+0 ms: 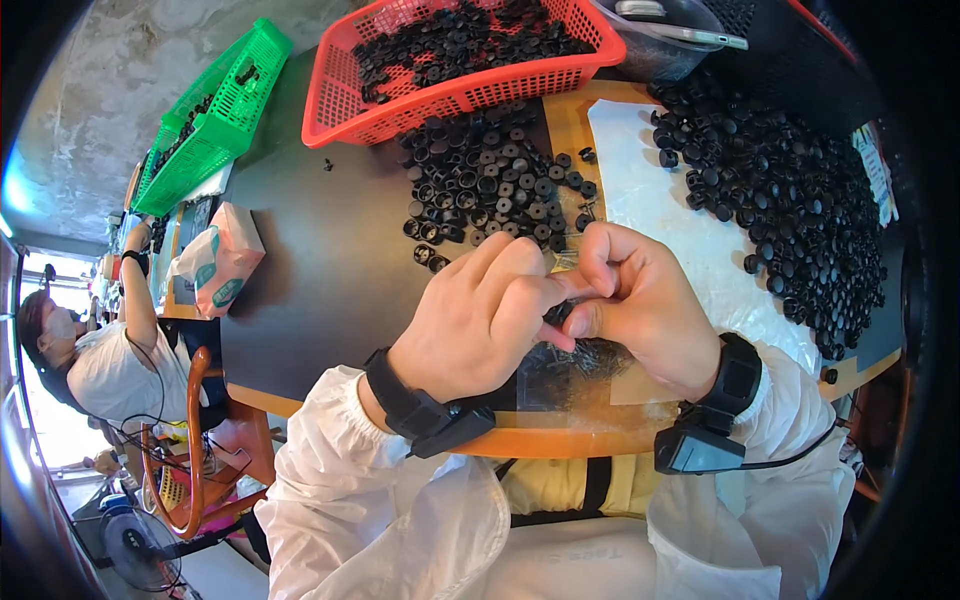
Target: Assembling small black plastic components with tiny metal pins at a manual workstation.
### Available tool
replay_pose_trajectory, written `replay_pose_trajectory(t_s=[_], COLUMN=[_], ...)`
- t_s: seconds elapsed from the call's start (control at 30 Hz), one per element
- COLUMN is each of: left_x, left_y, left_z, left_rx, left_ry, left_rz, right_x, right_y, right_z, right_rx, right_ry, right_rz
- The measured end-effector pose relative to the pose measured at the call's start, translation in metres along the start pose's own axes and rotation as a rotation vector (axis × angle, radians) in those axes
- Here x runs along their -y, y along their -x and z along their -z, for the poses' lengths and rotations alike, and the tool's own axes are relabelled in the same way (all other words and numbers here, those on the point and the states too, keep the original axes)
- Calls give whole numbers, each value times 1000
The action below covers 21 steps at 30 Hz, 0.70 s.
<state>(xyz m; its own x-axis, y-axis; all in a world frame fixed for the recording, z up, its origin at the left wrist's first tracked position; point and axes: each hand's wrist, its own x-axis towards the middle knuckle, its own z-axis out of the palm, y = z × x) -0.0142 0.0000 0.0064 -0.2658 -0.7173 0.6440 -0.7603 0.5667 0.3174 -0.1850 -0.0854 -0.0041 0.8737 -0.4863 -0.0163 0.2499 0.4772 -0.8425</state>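
White sleeves (pixel 335 475) closest; left hand (pixel 470 315) and right hand (pixel 648 310), grip pinching small black part (pixel 558 312) over bench (pixel 320 270). Red basket (pixel 430 112): black pieces (pixel 470 48) heaped; green basket (pixel 245 95): some. Co-worker (pixel 115 365) at left.

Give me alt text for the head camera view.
A person's left hand and right hand pinch a small black part together above a dark-topped table. Beyond them lie loose black parts and a red basket holding more; at right, a heap of rounded black pieces covers part of a white sheet. At far left is a co-worker.
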Motion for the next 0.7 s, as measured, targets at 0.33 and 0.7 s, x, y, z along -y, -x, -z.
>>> replay_pose_trajectory(t_s=[0.33, 0.7], left_x=[10, -3], left_y=[4, 5], left_z=[4, -1], left_rx=[-155, 22], left_ry=[-6, -193], left_rz=[-38, 124], right_x=[23, 14], right_y=[0, 1], right_z=[-8, -19], right_rx=[27, -60], right_ry=[580, 874], right_rz=[204, 133])
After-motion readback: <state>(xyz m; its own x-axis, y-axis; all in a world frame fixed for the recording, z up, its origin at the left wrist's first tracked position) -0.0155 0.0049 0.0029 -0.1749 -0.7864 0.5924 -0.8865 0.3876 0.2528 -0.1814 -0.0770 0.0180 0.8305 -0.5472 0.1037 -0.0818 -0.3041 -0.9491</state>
